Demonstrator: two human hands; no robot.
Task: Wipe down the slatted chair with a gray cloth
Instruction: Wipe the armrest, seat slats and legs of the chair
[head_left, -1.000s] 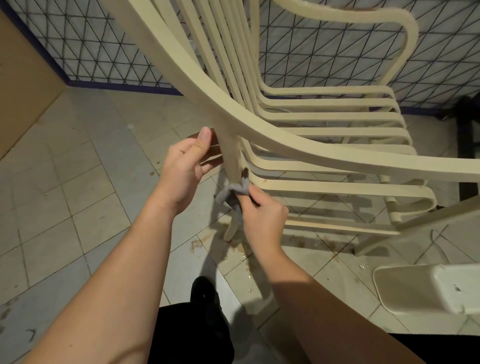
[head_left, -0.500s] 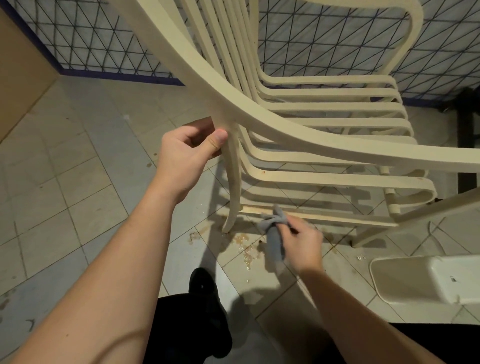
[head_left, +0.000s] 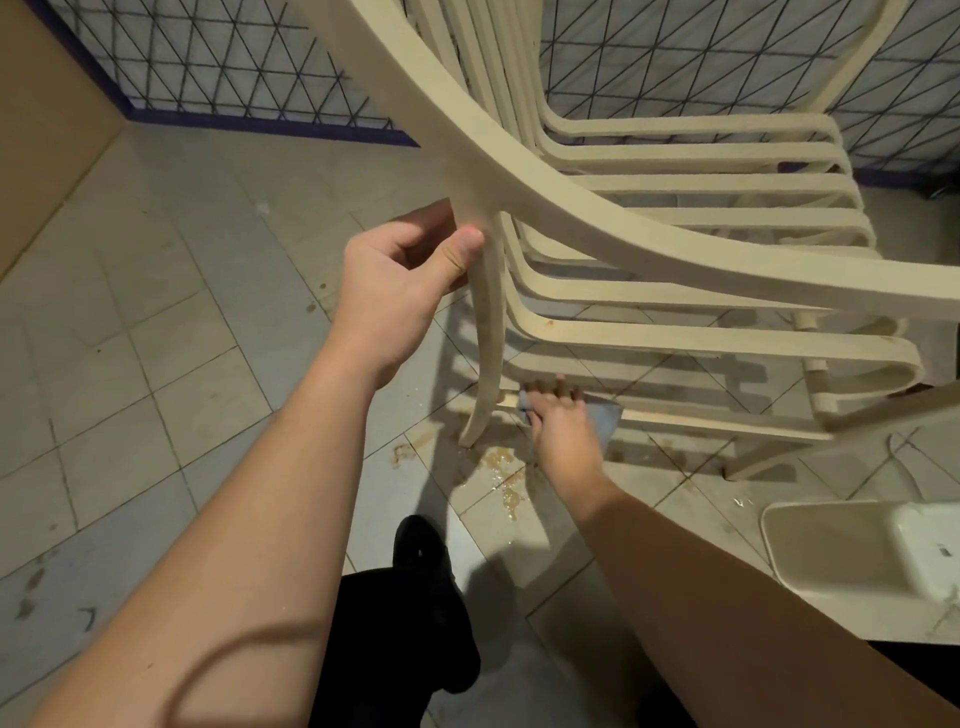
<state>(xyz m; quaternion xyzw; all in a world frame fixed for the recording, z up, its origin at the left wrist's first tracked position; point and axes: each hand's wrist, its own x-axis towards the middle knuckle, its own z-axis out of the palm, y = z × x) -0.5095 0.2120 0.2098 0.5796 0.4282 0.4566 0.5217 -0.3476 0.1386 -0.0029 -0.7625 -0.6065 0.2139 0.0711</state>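
A tiled floor (head_left: 156, 322) fills the lower view, pale squares with dark grout lines, meeting a wall (head_left: 228, 57) patterned in black triangles above a dark blue base strip. The cream slatted chair (head_left: 649, 244) takes up the upper right, its wide side rail sweeping down from the top and out to the right edge, with curved slats stacked behind and below it. A thin leg (head_left: 485, 364) drops from that rail to the floor. At the lower right lies a white tub (head_left: 831, 551), partly cut off by the frame edge. A black shoe (head_left: 421, 551) shows at the bottom centre between the two forearms. The left hand (head_left: 400, 280) is closed around the top of the leg just under the rail, thumb pressed on the near face and fingers curled behind it. The right hand (head_left: 563, 426) reaches low, near the foot of the leg, fingers bent over the lowest rail of the chair and pressing the cloth (head_left: 605, 418) against it; the hand grips the cloth, which is gray-blue and shows at both sides of the knuckles. On the floor just beside the leg's foot and under the right wrist is a brownish wet stain (head_left: 501, 470), with small specks of debris scattered near the tub.
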